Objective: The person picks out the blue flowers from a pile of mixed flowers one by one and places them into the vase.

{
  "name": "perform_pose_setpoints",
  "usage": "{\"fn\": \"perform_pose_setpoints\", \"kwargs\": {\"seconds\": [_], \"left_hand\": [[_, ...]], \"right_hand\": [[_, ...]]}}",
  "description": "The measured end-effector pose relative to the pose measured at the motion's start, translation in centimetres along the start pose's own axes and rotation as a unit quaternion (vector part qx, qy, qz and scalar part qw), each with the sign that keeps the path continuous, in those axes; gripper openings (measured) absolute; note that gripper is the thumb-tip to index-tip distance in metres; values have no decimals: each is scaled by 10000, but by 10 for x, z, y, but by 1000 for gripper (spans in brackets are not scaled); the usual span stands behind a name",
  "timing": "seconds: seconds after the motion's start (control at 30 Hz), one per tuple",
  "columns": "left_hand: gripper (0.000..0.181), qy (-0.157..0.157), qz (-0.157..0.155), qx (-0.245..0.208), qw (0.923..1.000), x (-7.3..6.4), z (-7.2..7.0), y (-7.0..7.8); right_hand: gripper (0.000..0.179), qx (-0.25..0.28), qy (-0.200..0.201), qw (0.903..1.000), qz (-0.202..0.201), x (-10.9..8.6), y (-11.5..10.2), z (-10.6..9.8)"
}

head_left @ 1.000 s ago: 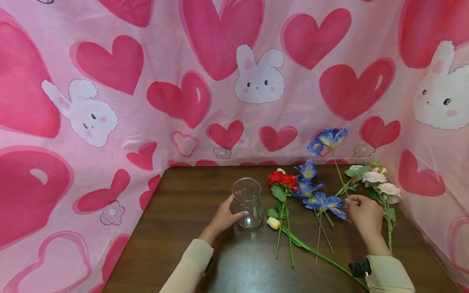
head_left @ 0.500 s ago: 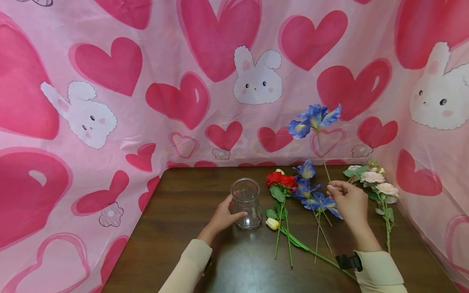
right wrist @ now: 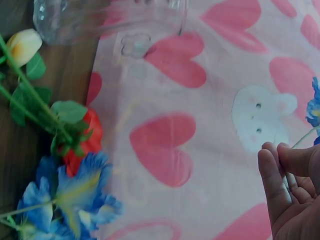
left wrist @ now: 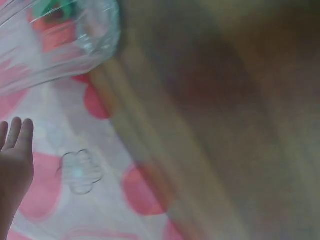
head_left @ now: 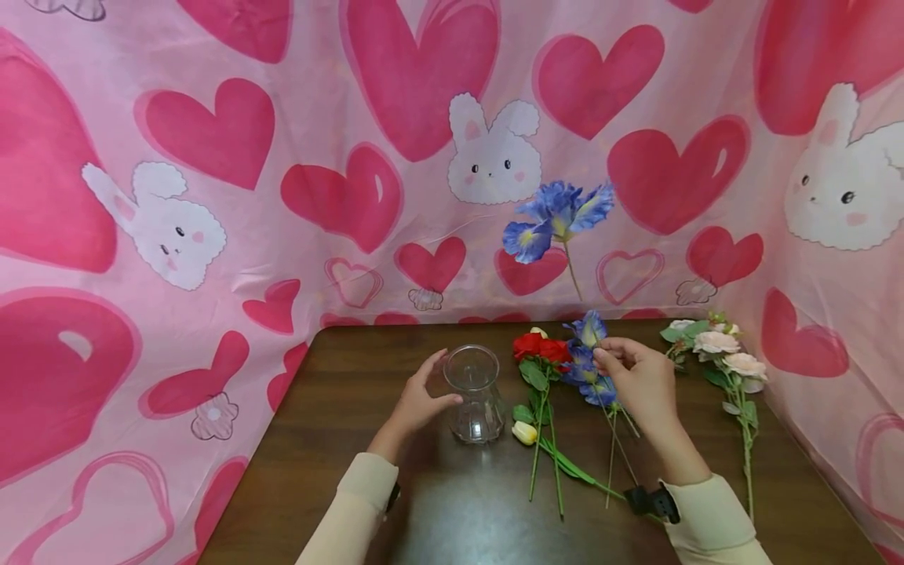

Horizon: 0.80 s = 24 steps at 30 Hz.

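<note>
Got a blue flower point(head_left: 558, 216) pinched in the right hand point(head_left: 644, 384), plus a vase point(head_left: 477, 424) just beside the wide-spread left hand point(head_left: 417, 402).

The clear vase point(head_left: 479, 414) looks smooth and glossy, the wooden table point(head_left: 438, 502) satiny.

Clear vase point(left wrist: 62, 42) partly outside left-wrist view

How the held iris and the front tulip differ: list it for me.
The held iris is up in the right hand; the front tulip lies on the table.
The held iris is mostly blue; the front tulip is pale yellow.
The held iris has petals spread wide; the front tulip has its petals closed.
Both show some yellow.
</note>
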<state>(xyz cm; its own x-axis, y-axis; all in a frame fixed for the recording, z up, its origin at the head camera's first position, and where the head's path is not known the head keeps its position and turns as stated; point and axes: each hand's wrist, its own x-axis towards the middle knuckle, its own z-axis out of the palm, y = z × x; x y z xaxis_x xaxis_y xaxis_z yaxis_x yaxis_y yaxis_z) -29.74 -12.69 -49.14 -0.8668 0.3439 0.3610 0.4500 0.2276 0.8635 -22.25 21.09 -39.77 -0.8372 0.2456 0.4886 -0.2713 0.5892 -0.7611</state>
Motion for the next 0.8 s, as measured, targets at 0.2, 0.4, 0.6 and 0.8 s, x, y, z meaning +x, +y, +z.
{"fn": "perform_pose_setpoints", "kwargs": {"seconds": [0.2,0.4,0.6,0.8], "left_hand": [[65,334,607,150,9975,12,-13,49],[52,474,1234,-96,9912,31,-14,82],[41,372,1456,-444,9877,43,-7,108],[34,271,1487,-1483,9773,57,1,114]], "right_hand": [[13,104,-154,9996,-207,-1,-11,13],[10,336,-395,9979,-384,-4,-21,30],[6,734,-742,9938,-372,-14,-30,48],[6,1084,-943,9893,-266,-21,-37,64]]}}
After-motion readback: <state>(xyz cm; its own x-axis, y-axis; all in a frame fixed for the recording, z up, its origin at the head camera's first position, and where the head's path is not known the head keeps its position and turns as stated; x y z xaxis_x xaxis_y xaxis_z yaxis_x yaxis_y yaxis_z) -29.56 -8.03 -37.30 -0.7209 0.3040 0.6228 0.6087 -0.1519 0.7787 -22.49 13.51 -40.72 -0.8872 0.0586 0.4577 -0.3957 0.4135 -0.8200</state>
